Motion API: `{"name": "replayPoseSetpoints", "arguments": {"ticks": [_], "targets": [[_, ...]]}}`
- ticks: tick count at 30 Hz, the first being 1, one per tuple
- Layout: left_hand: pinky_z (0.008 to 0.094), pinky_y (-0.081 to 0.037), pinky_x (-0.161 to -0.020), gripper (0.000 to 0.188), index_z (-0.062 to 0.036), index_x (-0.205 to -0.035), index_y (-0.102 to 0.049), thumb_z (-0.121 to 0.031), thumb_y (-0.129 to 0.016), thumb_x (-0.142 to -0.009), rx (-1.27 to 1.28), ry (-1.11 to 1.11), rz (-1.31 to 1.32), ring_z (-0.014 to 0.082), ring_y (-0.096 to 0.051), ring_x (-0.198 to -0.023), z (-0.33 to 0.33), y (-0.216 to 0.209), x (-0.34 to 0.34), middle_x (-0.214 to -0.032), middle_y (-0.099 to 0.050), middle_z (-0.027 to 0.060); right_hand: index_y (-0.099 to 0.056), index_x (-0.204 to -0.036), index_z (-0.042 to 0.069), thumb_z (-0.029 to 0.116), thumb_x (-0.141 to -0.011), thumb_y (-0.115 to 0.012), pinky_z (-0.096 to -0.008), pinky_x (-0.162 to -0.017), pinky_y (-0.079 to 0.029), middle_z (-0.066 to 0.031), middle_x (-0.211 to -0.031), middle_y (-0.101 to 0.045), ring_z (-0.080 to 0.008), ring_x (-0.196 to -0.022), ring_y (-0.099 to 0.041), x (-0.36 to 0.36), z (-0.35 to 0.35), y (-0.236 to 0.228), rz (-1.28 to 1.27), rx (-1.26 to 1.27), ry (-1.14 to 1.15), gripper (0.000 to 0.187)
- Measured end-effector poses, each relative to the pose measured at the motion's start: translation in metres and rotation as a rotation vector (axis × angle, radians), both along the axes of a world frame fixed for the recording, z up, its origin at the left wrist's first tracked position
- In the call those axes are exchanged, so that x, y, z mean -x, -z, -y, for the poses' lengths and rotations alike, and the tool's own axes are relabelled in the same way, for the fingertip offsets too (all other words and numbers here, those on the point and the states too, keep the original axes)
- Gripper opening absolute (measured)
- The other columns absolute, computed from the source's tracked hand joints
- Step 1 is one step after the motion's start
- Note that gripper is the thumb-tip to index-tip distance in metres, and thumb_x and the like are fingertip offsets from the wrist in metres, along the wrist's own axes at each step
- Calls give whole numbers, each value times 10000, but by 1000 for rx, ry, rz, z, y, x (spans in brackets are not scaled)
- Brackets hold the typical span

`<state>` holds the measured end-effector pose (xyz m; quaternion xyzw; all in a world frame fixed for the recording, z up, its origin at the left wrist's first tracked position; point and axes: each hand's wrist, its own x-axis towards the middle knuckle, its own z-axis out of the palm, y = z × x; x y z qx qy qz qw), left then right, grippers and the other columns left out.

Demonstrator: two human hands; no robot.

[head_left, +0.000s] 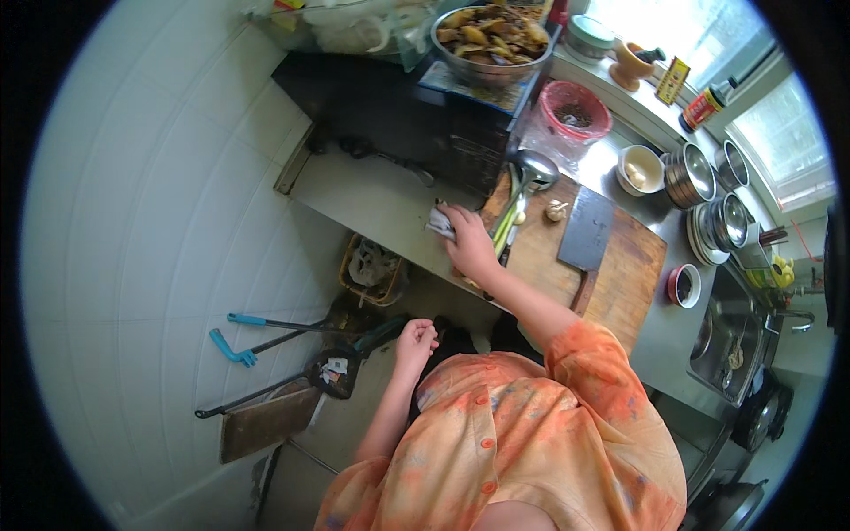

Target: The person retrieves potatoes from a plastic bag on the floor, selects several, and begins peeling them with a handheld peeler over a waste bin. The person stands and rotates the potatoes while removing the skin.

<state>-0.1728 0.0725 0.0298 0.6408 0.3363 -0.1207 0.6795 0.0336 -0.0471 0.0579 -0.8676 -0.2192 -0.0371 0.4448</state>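
Observation:
At the left end of the counter [354, 190], my right hand [467, 237] is closed on a crumpled grey-white cloth [439, 222], pressed on the counter top. Just right of that hand lies the wooden cutting board [540, 252]. Green scallion stalks [506, 232], a metal ladle [537, 166], a garlic bulb [555, 210] and a cleaver [584, 230] with a wooden handle rest on it. My left hand [414, 343] hangs in front of my body, its fingers curled, with nothing visible in them.
A steel bowl of cooked food [492, 44] stands on a dark appliance [390, 115] behind. Below the counter edge is a waste basket [374, 283], with a dustpan [335, 372] nearby. A pink-rimmed bin [575, 111], stacked bowls [690, 175] and a sink [733, 341] are right.

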Motion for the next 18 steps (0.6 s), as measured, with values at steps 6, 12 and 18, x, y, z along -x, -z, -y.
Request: {"name": "replayPoseSetpoints", "arguments": {"ticks": [6,12,18], "targets": [[212,-443,-560,198,-45,-1100,-549,-130,-570,-922,-13,-167,8,93,-595,-691,-54,23,40,-893,-622,38,-486,-1294,81,3,-756,-583,-422,-991,-417,-147,-1311,-502,-352,-1229,-440,-8,-89,91,50,371,137,552],[210,-441,-547,194,-56,-1101,-554,-140,-563,-926,-19,-291,-6,93,-595,-663,-120,37,74,-885,-623,34,-503,-1298,133,27,-778,-611,-426,-1001,-415,-153,-1320,-509,-360,-1215,-469,6,-201,43,-400,5,-456,541],[215,-447,-547,192,-50,-1102,-559,-133,-556,-929,-60,-440,-68,95,-596,-663,-175,62,97,-879,-619,36,-468,-1336,144,34,-790,-646,-445,-1006,-405,-180,-1318,-500,-393,-1214,-457,-1,-185,35,-31,31,-38,585]]}}
